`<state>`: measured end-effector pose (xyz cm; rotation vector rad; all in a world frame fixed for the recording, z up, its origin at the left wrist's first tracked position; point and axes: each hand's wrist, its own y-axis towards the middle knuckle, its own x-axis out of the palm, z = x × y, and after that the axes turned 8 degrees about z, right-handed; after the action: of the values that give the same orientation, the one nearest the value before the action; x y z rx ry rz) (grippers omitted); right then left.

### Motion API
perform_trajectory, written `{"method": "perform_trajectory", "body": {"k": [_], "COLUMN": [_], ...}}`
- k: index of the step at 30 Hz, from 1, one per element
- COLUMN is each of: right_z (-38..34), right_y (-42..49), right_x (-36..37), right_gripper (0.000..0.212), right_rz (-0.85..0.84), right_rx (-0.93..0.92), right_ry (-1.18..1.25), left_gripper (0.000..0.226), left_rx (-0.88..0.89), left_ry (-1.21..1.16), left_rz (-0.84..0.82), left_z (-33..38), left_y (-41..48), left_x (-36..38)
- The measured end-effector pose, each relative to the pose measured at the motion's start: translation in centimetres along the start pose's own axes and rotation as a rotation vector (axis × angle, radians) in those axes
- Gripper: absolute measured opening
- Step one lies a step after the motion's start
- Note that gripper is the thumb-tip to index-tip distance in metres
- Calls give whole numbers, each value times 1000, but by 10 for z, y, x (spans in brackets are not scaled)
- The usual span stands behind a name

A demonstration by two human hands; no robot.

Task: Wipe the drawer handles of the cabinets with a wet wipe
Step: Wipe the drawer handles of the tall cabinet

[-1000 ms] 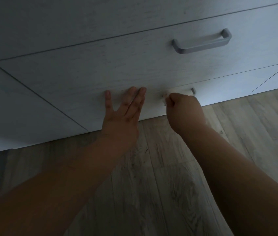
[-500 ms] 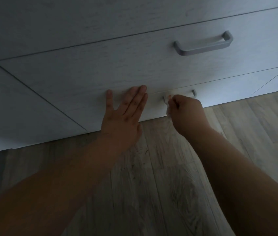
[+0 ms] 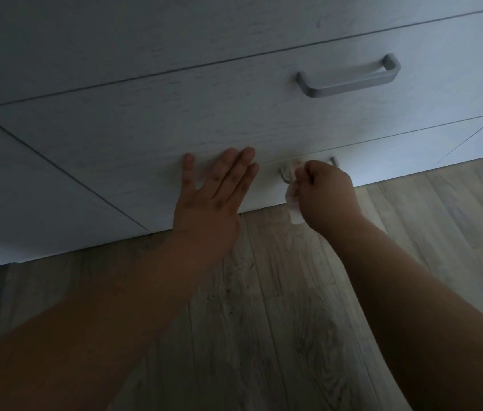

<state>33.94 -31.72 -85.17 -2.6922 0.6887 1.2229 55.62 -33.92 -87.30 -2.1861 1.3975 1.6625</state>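
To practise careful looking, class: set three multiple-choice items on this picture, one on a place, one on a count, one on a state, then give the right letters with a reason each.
1. Where is the wet wipe?
A) at the lower handle
B) on the cabinet top
C) inside an open drawer

2. How many drawer handles show?
A) one
B) two
C) four

3. How does the left hand lie?
A) clenched in a fist
B) flat on the cabinet front
C) gripping a handle

Answers:
1 A, the right hand holds it against that handle's left end.
2 B, the upper handle and the lower one.
3 B, its straight fingers rest on the front.
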Motion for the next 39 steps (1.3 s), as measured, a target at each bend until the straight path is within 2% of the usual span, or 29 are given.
{"method": "perform_trajectory", "body": {"k": [3, 8, 11, 15, 19, 23, 28, 31, 35, 39], "right_z": [-1, 1, 0, 5, 2, 3, 4, 9, 29, 24], "right_y": [-9, -5, -12, -4, -16, -3, -19, -11, -3, -5], "right_x": [5, -1, 3, -3, 3, 1, 6, 2, -14, -3], "right_gripper": [36, 33, 34, 32, 30, 34, 30, 34, 32, 34], "right_rz": [-39, 5, -22, 38, 15, 11, 57, 57, 133, 97], "right_rx": [-46, -11, -95, 0, -80, 17, -91, -55, -45, -130], "right_ry": [21, 42, 8, 92, 27, 67, 32, 75, -19, 7], "left_gripper": [84, 85, 85, 83, 83, 82, 86, 87, 88, 87], "left_rx": [3, -2, 12, -2, 1, -14, -8, -29, -52, -45], "left_ry": [-6, 0, 4, 10, 35, 8, 0, -32, -52, -55], "left_rz": [-7, 0, -4, -3, -12, 4, -52, -82, -100, -84], "left_z": [1, 0, -2, 1, 2, 3, 5, 10, 16, 13], "left_y": [0, -1, 0, 1, 1, 1, 1, 3, 4, 4], "left_x": [-1, 1, 1, 2, 1, -1, -2, -4, -6, -4]}}
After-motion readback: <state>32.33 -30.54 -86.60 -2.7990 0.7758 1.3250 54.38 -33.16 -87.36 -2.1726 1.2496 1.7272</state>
